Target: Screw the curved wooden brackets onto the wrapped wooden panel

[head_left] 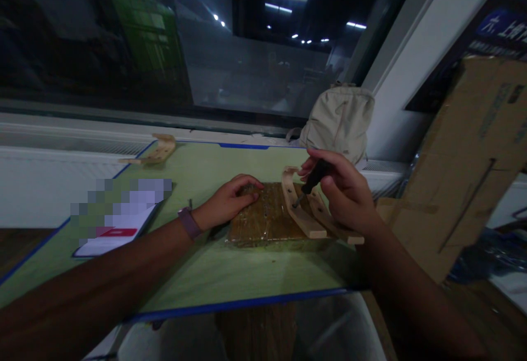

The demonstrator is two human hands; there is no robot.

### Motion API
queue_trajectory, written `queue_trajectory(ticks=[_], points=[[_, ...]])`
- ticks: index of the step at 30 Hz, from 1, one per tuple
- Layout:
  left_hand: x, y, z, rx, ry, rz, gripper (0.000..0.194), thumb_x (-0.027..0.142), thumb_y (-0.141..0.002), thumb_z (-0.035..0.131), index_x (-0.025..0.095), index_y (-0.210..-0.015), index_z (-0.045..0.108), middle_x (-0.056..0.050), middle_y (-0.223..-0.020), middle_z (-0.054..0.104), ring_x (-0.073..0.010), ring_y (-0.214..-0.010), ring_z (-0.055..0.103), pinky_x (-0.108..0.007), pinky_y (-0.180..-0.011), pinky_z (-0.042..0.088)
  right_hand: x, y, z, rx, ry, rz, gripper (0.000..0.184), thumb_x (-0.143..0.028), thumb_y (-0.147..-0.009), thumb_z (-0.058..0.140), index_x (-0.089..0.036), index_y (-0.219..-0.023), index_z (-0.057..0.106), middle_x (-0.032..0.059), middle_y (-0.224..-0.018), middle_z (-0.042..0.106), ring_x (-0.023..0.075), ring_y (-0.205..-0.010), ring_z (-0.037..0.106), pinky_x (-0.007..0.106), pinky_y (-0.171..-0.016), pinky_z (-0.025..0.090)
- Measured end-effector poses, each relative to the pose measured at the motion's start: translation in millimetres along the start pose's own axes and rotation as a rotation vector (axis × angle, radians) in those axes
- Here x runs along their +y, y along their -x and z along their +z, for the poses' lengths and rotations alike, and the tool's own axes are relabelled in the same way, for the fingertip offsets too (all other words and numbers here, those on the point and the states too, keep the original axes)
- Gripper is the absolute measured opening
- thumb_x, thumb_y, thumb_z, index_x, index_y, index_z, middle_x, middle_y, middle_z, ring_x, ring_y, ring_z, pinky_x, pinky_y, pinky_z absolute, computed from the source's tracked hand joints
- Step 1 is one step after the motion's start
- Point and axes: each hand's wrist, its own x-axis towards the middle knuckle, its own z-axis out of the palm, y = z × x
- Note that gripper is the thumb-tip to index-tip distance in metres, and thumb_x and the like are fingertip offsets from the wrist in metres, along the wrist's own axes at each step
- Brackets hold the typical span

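My right hand [346, 188] grips the dark handle of a screwdriver [316, 177]. Its shaft slants down to a hole in a curved wooden piece [300, 215]. Beside that piece, partly behind my right hand, lies a second curved wooden piece [333, 226] with holes. Both rest on the right part of a flat brown block wrapped in clear tape [263, 218]. On the block's left edge rests my left hand [230, 199], fingers stretched out and holding nothing, with a dark band [189, 223] around the wrist.
The green table [197, 273] has a blue edge. Another curved wooden piece [158, 151] lies at its far left corner, above a partly blurred booklet or device [135, 213]. A light backpack [340, 122] stands by the window, and large cardboard [469, 169] leans at the right.
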Motion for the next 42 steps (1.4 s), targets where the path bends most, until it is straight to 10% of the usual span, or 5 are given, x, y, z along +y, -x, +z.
queue_trajectory(ticks=[10,19,25,33,42], points=[[-2.9,0.9,-0.3,0.004,-0.004,-0.006,0.014,0.025,-0.087,0.063,0.020,-0.100,0.068,-0.005,-0.102,0.067,-0.0233,-0.101,0.061,-0.041,-0.095,0.046,1.3,-1.0,-4.2,0.109,0.023,-0.001,0.032,-0.028,-0.085,0.075,-0.029,-0.114,0.062,-0.0003,-0.092,0.069,0.0135,-0.073,0.069,0.027,-0.065,0.061],[-1.9,1.0,-1.2,-0.008,-0.014,-0.013,0.016,0.027,-0.087,0.062,0.019,-0.101,0.066,-0.005,-0.101,0.066,-0.0232,-0.100,0.060,-0.041,-0.094,0.047,1.3,-3.6,-3.5,-0.065,-0.062,0.055,0.033,-0.038,-0.100,0.050,-0.028,-0.131,0.057,0.0047,-0.100,0.069,0.0184,-0.096,0.069,0.036,-0.084,0.059],[-2.4,1.0,-0.5,0.002,-0.005,-0.012,0.017,0.027,-0.086,0.062,0.019,-0.100,0.067,-0.005,-0.102,0.066,-0.0230,-0.099,0.061,-0.039,-0.092,0.047,1.8,-0.2,-3.3,0.191,0.174,-0.078,0.031,-0.027,-0.083,0.077,-0.030,-0.112,0.066,0.0011,-0.096,0.069,0.0159,-0.079,0.067,0.029,-0.069,0.057],[-3.8,0.5,-0.6,0.010,-0.009,0.000,0.018,0.030,-0.085,0.063,0.019,-0.099,0.067,-0.005,-0.101,0.067,-0.0239,-0.099,0.061,-0.039,-0.092,0.046,3.9,-2.7,-5.1,-0.065,-0.017,0.045,0.034,-0.040,-0.101,0.047,-0.030,-0.133,0.056,0.0051,-0.108,0.069,0.0202,-0.101,0.068,0.039,-0.088,0.058],[-5.5,0.3,-1.2,-0.007,-0.013,0.006,0.017,0.029,-0.088,0.061,0.020,-0.100,0.067,-0.005,-0.102,0.066,-0.0230,-0.098,0.060,-0.039,-0.092,0.046,6.5,-1.1,-2.1,0.120,0.042,0.040,0.024,-0.039,-0.089,0.069,-0.028,-0.109,0.062,0.0025,-0.098,0.065,0.0166,-0.085,0.067,0.031,-0.073,0.058]])
